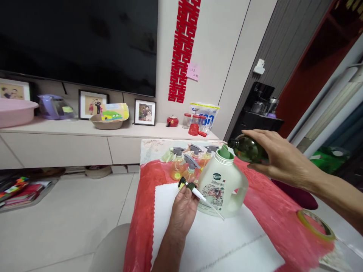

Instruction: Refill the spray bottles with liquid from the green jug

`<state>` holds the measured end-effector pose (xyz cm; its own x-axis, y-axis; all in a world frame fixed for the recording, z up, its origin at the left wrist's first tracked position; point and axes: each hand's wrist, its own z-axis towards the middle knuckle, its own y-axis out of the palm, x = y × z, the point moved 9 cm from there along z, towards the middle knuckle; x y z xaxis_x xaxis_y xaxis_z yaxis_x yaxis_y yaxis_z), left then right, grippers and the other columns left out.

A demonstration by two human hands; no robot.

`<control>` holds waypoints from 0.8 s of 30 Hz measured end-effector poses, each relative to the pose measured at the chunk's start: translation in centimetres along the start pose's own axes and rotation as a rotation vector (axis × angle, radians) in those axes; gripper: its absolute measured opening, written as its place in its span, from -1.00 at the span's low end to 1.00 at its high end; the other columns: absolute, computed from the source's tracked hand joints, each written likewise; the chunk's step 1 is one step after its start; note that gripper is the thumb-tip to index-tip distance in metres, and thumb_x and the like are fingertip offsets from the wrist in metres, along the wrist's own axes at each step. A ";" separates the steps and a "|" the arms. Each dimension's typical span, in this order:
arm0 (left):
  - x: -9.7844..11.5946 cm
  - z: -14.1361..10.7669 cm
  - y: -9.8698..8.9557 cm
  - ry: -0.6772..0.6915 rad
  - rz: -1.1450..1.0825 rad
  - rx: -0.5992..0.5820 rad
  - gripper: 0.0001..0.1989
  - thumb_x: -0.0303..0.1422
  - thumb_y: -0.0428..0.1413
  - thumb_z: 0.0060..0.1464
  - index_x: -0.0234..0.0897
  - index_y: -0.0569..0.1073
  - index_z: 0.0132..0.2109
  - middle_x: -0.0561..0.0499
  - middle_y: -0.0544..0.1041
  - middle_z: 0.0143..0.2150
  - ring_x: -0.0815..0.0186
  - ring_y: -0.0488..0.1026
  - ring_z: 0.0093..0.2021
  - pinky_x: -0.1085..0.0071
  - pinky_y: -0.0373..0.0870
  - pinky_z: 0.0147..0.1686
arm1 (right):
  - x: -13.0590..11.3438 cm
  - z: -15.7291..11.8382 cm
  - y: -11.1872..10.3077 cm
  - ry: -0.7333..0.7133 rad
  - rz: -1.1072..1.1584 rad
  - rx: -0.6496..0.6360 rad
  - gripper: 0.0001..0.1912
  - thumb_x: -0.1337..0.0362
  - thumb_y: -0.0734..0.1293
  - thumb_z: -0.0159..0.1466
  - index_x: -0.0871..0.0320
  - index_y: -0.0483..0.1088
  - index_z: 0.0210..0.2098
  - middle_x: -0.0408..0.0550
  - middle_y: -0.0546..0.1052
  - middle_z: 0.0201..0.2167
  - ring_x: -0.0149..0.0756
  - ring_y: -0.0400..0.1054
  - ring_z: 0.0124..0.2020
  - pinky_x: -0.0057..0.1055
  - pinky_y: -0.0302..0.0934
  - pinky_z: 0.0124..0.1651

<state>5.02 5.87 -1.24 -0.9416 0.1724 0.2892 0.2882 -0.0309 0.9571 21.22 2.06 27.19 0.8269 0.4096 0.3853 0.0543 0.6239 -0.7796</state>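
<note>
My left hand (184,209) grips a pump dispenser (196,192) by its dark collar; its thin tube slants down to the right in front of the jug. In my right hand (273,153) is a dark green bottle (249,150), tilted nearly level, its neck pointing left at the jug's mouth. The pale green jug (222,185) stands upright on a white sheet (227,241), uncapped, with a green spout in its opening. Any liquid flowing is too small to tell. Several spray bottles (177,166) with yellowish liquid stand behind and left of the jug.
A red cover (147,192) lies over the table, with a roll of tape (316,225) at its right. Behind, a long cabinet (124,130) holds framed photos, a basket (107,122), a pink basin (17,112) and jars. A grey stool (110,249) is at the lower left.
</note>
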 end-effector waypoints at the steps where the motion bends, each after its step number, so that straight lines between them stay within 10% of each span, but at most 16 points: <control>1: 0.1 0.0 0.0 0.007 -0.006 0.008 -0.54 -0.32 0.47 -0.20 -0.25 0.58 -0.10 0.01 0.59 -0.25 0.37 0.48 -0.25 0.43 0.42 -0.16 | 0.3 -0.7 -0.1 0.052 0.085 0.005 -0.23 0.06 0.35 0.24 0.07 0.07 0.37 0.08 0.32 0.21 -0.05 0.31 0.12 -0.14 0.33 0.04; 7: 1.5 -0.3 0.3 0.083 -0.013 0.046 -0.58 -0.37 0.44 -0.14 -0.24 0.57 -0.08 0.02 0.58 -0.23 0.34 0.47 -0.20 0.38 0.39 -0.08 | -2.1 -6.7 0.1 0.240 0.345 0.005 -0.19 -0.15 0.35 0.23 -0.05 0.08 0.36 0.01 0.37 0.18 -0.01 0.43 0.01 -0.16 0.46 -0.11; 15: 3.4 -0.6 0.4 0.203 0.027 0.062 -0.63 -0.31 0.46 -0.17 -0.26 0.58 -0.17 0.03 0.58 -0.24 0.37 0.47 -0.21 0.39 0.40 -0.06 | -8.3 -14.1 7.2 0.284 0.447 -0.198 -0.19 0.06 0.34 0.25 -0.03 -0.01 0.41 0.05 0.26 0.25 -0.02 0.25 0.23 -0.10 0.40 0.08; 24: 3.7 -1.1 1.9 0.238 0.246 -0.011 -0.58 -0.29 0.48 -0.23 -0.24 0.62 -0.16 0.07 0.56 -0.26 0.43 0.45 -0.26 0.48 0.38 -0.13 | -9.9 -15.4 10.1 0.389 0.547 -0.208 -0.15 0.05 0.36 0.24 -0.05 -0.07 0.42 0.05 0.22 0.24 -0.11 0.26 0.21 -0.23 0.36 0.10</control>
<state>1.93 5.40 1.62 -0.8587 -0.0766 0.5067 0.5110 -0.0541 0.8579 22.15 -5.97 7.90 0.9042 0.3366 -0.2630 -0.3526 0.2404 -0.9044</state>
